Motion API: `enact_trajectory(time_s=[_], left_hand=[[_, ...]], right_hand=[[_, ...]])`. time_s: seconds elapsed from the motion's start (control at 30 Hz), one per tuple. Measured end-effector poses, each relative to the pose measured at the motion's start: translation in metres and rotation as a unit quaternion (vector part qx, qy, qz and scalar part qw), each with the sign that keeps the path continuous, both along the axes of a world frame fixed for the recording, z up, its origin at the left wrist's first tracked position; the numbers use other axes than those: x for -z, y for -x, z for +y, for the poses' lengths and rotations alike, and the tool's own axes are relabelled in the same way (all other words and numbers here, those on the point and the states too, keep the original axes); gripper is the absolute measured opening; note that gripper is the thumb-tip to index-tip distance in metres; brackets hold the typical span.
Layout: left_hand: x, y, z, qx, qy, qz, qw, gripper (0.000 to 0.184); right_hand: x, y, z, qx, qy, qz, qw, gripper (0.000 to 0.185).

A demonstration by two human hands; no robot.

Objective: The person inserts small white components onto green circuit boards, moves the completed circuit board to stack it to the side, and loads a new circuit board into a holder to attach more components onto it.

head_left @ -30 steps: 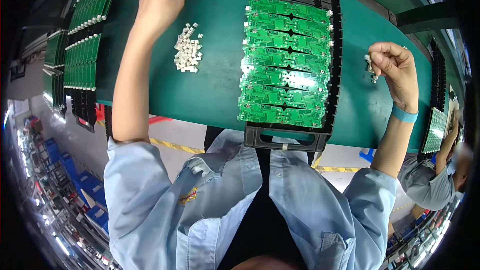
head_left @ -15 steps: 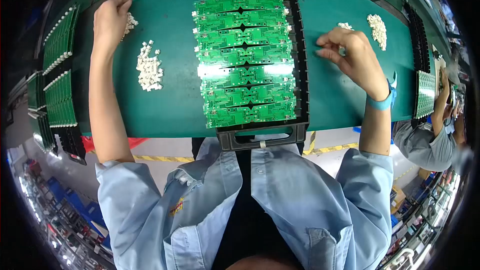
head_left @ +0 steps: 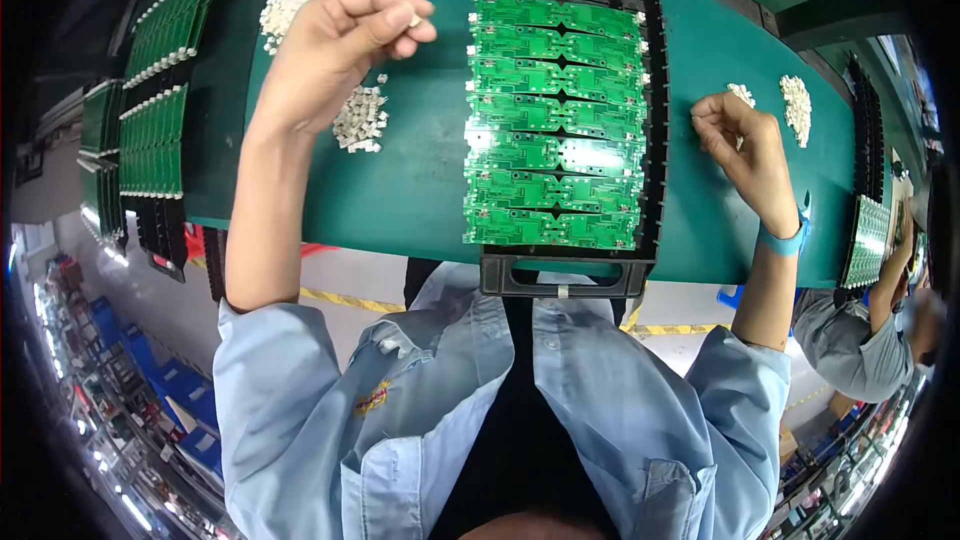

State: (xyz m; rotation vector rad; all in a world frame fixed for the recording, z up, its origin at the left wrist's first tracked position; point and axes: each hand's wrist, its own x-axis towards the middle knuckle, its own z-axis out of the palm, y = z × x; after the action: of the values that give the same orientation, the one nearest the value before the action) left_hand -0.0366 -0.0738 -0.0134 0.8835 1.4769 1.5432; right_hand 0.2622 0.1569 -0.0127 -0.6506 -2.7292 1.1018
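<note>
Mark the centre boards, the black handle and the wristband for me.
Centre boards (head_left: 553, 116): head view, on the face of the middle board.
Black handle (head_left: 600, 291): head view, on its lower bar.
Wristband (head_left: 783, 241): head view, on the blue strap.

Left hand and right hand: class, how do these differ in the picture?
The left hand pinches a small white piece; whether the right hand holds anything is unclear.
The left hand's wrist is bare, while the right hand's wears a blue band.
The left hand appears larger and higher in view than the right hand.
Both have curled fingers.
</note>
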Motion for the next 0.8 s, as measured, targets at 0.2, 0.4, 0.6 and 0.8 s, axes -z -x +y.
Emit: enact_trajectory(time_s=[0.2,0.4,0.6,0.8], left_hand=[[0.003,-0.019,-0.002,0.025,-0.028,-0.091,0.995,0.018],[0.001,-0.04,-0.011,-0.011,-0.015,-0.014,1.0,0.016],[0.006,-0.067,-0.022,-0.066,-0.005,0.144,0.987,0.012],[0.008,-0.076,-0.026,-0.083,0.037,0.244,0.965,0.01]], right_hand=[[0.01,-0.002,0.006,0.053,0.075,0.042,0.995,0.013],[0.016,-0.003,0.009,0.08,0.096,0.079,0.989,0.013],[0.013,-0.002,0.004,0.078,0.052,0.071,0.993,0.012],[0.004,0.005,-0.005,-0.013,-0.069,0.045,0.997,0.01]])
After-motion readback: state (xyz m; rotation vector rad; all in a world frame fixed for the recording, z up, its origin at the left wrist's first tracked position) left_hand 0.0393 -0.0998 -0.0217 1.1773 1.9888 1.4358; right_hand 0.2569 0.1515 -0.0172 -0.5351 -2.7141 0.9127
